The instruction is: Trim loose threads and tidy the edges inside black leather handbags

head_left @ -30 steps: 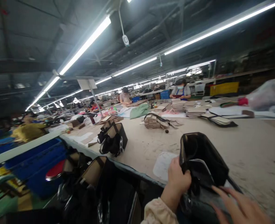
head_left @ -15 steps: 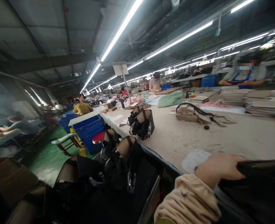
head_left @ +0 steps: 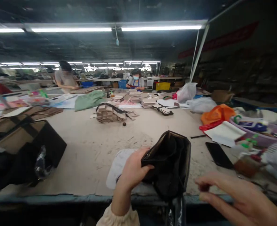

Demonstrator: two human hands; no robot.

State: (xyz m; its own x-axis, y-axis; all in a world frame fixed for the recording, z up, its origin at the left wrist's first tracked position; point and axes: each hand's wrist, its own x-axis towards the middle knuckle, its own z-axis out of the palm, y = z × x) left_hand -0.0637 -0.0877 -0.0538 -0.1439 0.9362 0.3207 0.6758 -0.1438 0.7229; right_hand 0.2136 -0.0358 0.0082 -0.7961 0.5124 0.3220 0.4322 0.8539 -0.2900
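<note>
Counter [head_left: 82,150]: now seen squarely, no longer at the leftward slant.
Black bag [head_left: 172,163]: mouth open, over the counter's near edge, back in fuller view.
Left hand [head_left: 132,169]: grasping the bag's left rim, seemingly steadying it alone.
Right hand [head_left: 237,194]: reappears, released, half-curled, apart from the bag.

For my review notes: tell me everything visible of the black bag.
The bag is black, soft-looking, its open mouth facing the camera, with a brownish inner edge. It is held at the near edge of the table; dark strips with shiny, plastic-looking wrap hang below. The left hand grips its left rim.
</note>
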